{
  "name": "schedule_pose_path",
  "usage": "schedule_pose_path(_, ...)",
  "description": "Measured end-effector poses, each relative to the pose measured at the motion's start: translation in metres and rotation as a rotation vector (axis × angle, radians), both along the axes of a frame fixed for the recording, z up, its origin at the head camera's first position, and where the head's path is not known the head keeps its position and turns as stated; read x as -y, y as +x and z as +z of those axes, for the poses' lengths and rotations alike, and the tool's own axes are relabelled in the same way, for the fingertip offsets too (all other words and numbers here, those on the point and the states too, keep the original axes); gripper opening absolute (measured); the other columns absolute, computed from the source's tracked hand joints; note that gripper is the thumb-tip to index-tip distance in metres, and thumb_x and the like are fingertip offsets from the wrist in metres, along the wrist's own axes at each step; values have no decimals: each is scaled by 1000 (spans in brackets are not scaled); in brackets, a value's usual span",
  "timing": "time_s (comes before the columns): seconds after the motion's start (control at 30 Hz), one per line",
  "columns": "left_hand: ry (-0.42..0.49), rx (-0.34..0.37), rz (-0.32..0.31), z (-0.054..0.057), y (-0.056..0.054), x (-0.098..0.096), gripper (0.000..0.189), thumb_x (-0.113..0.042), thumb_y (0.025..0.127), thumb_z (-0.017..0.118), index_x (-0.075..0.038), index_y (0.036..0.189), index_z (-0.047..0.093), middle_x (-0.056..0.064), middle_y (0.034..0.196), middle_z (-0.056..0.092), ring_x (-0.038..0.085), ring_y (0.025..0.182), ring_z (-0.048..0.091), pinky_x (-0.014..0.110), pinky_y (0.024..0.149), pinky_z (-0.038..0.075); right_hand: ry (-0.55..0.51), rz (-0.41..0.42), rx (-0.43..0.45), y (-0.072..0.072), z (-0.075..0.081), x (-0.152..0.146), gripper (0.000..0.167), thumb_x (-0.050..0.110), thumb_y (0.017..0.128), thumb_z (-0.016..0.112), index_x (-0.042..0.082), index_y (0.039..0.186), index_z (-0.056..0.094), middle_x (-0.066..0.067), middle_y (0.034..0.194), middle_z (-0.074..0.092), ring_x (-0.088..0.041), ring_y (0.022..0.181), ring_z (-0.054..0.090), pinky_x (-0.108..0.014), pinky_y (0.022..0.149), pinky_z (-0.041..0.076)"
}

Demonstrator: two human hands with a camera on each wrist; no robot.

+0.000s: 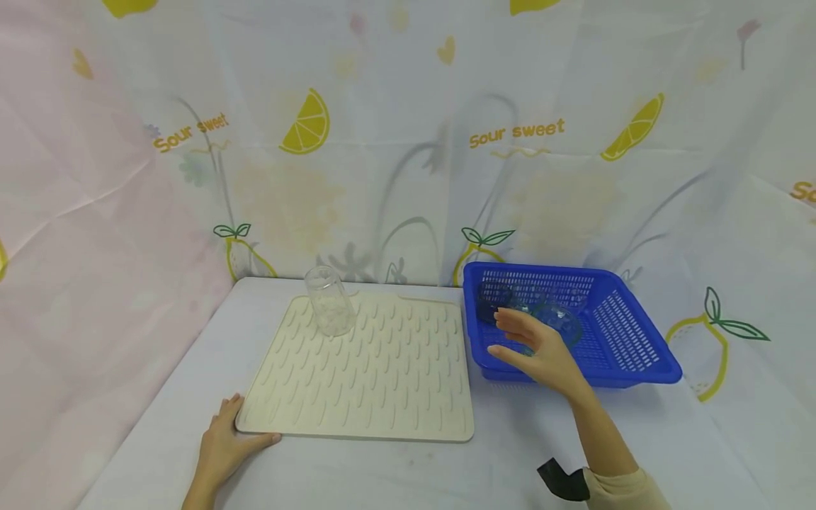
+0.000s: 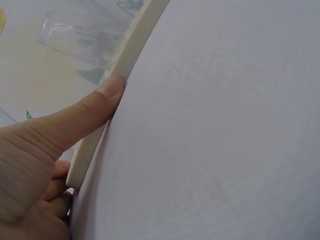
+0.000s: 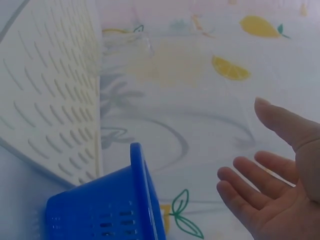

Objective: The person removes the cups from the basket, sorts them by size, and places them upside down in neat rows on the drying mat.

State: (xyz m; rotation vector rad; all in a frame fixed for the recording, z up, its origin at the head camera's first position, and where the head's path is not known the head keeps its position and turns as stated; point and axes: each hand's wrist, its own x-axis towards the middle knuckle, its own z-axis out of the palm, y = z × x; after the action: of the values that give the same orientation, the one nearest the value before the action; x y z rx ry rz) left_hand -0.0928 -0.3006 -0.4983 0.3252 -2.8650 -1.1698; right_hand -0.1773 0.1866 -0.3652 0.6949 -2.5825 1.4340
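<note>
A cream drying mat point(image 1: 357, 368) with raised ridges lies on the white table. My left hand point(image 1: 223, 443) rests at its near left corner, the thumb point(image 2: 111, 87) lying along the front edge and the other fingers at the left side. Near the mat's back left stands a clear drinking glass point(image 1: 330, 304). My right hand point(image 1: 538, 350) hovers over the blue plastic basket point(image 1: 637, 340), thumb and fingers spread with nothing between them. Inside the basket are a dark glass point(image 1: 487, 301) and a bluish clear glass item point(image 1: 564, 326), partly hidden by my right hand.
Right of the mat, the basket stands close to its edge. A white cloth backdrop point(image 1: 395, 198) printed with lemons rises behind the table. A black strap point(image 1: 564, 482) hangs by my right sleeve.
</note>
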Motion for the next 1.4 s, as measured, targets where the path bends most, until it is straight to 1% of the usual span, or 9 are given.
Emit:
schedule_pose_path(0.3,-3,-22,2,2,2,-2,104,-30,66,84,17,138,25,39,145,15,56,134,5,71,106,7,-10,-71,-38,12,-2,-24,58,11,85,71,-2,135,45,-21,129,55,-33,116,55,-9,90,44)
schedule_pose_path(0.53,-5,-6,6,3,2,-1,106,-30,67,84,18,139,23,38,145,14,57,133,5,72,105,8,-23,-126,-59,16,-8,-43,55,9,85,70,-3,133,46,-23,128,54,7,110,53,-6,89,44)
schedule_pose_path(0.6,-4,-5,4,3,2,-1,106,-30,67,84,17,139,23,38,145,14,57,133,4,72,104,8,-30,-141,-72,18,-9,-48,54,7,85,70,-4,133,47,-24,128,54,12,108,51,-6,88,44)
schedule_pose_path(0.83,-7,-21,3,1,2,-1,105,-30,66,85,18,138,25,39,145,15,57,134,5,71,105,8,-63,-235,-118,23,-16,-68,54,2,82,71,-9,130,47,24,116,53,13,102,54,-5,83,46)
schedule_pose_path(0.93,-10,-37,1,0,1,-2,104,-30,66,85,18,137,26,39,144,16,56,134,6,71,106,8,-70,-304,-148,25,-17,-74,54,1,80,72,-10,128,49,28,110,53,13,97,54,-4,82,46)
schedule_pose_path(1.07,-9,-50,-2,0,1,-3,103,-29,65,85,18,137,26,40,144,17,56,134,6,70,106,7,-58,-400,-165,23,-21,-79,53,5,80,74,-8,126,51,2,115,60,7,99,53,-1,82,43)
schedule_pose_path(1.17,-9,-50,-2,0,1,-3,104,-29,66,85,18,137,26,40,144,16,57,134,6,71,105,7,-58,-449,-131,18,-27,-85,58,12,81,74,-6,130,48,-19,125,55,-10,110,52,0,84,41)
schedule_pose_path(1.23,-9,-48,-2,1,1,-3,104,-29,66,85,18,137,26,40,144,16,57,133,6,71,105,8,-108,-462,-105,11,-39,-93,61,12,81,75,-1,133,47,-21,132,51,-18,117,48,-2,87,41)
schedule_pose_path(1.4,-9,-39,0,1,2,-4,105,-30,66,84,18,138,25,39,144,16,57,133,6,72,105,8,-66,-465,8,3,-42,-98,77,22,82,74,4,145,33,-23,142,41,-38,126,43,-24,97,47)
